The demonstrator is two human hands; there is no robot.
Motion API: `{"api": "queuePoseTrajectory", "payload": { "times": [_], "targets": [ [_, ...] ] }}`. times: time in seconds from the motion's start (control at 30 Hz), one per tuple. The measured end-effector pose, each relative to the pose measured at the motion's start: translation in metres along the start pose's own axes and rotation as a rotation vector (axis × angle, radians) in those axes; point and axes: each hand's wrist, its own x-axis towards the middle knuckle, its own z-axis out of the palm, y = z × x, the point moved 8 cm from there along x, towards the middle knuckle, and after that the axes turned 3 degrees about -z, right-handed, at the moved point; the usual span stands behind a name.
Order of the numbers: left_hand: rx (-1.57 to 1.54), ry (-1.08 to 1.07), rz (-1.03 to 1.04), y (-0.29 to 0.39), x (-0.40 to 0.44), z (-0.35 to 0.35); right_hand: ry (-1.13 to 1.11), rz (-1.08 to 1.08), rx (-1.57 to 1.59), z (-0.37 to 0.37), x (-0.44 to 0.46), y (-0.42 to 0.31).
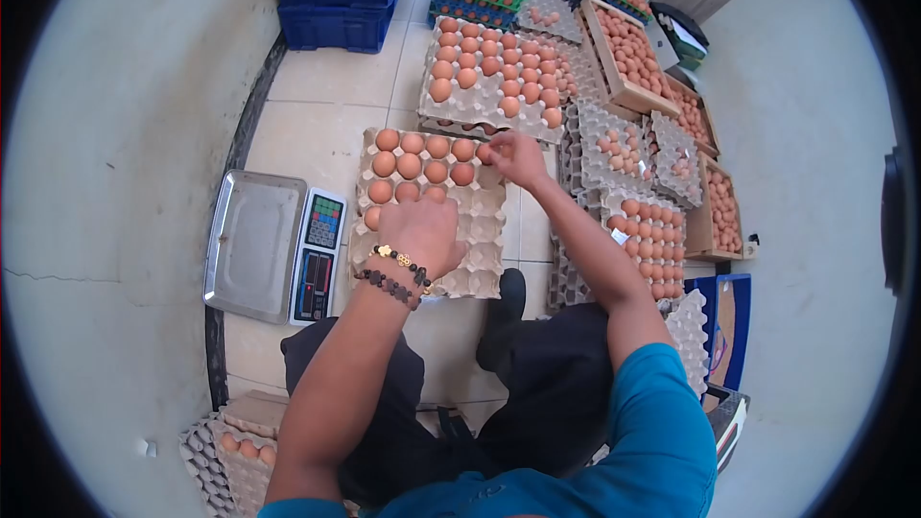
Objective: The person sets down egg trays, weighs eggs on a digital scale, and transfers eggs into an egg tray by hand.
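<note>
A grey cardboard egg tray [480, 230] lies on the floor in front of me, its far and left cups filled with several brown eggs [409, 166]. My right hand [518, 159] is at the tray's far right corner, fingertips closed around a brown egg [485, 153] in the far row. Over the tray's left-middle part is my left hand [420, 229], back upward, beaded bracelets on the wrist. Its fingers point down among the eggs and are mostly hidden, so a grip cannot be made out. Just beyond stands a fuller egg tray [491, 67] on a stack.
A digital scale [257, 245] with a metal pan sits at the left by the wall. Stacked egg trays [650, 240] and wooden crates of eggs [628, 53] line the right. Blue bins [331, 27] stand at the far left. More trays [240, 465] lie at the lower left.
</note>
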Motion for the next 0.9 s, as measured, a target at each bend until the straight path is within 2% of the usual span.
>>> {"api": "queuePoseTrajectory", "payload": {
  "times": [0.03, 0.13, 0.23, 0.27, 0.37, 0.4, 0.5, 0.7, 0.8, 0.9],
  "targets": [
    [-0.004, -0.004, 0.002, -0.001, 0.0, 0.001, 0.023, 0.047, 0.083, -0.001, -0.001, 0.008],
    [-0.024, -0.021, 0.006, -0.003, 0.003, 0.005, -0.147, 0.473, 1.199, 0.024, -0.012, 0.034],
    [-0.019, -0.022, 0.004, 0.001, 0.002, 0.003, -0.05, 0.512, 1.352, 0.032, -0.029, 0.026],
    [-0.017, -0.021, 0.001, 0.002, 0.001, 0.003, -0.118, 0.457, 1.355, 0.035, -0.032, 0.018],
    [-0.01, -0.014, 0.013, 0.002, -0.001, 0.005, -0.065, 0.242, 0.857, 0.015, -0.043, -0.007],
    [-0.021, -0.009, 0.018, 0.0, -0.001, 0.006, 0.004, 0.07, 0.668, 0.008, -0.038, -0.017],
    [-0.051, -0.011, 0.025, -0.003, 0.0, 0.007, 0.021, -0.038, 0.431, 0.005, -0.046, -0.023],
    [-0.013, 0.008, 0.017, 0.001, -0.001, 0.009, 0.028, -0.179, 0.085, 0.008, -0.046, -0.027],
    [0.051, 0.029, 0.006, 0.011, 0.001, 0.016, 0.117, -0.165, -0.034, -0.015, -0.021, -0.045],
    [0.076, -0.013, 0.011, 0.025, 0.009, 0.028, 0.179, -0.035, 0.036, -0.023, 0.044, -0.062]
  ]
}}
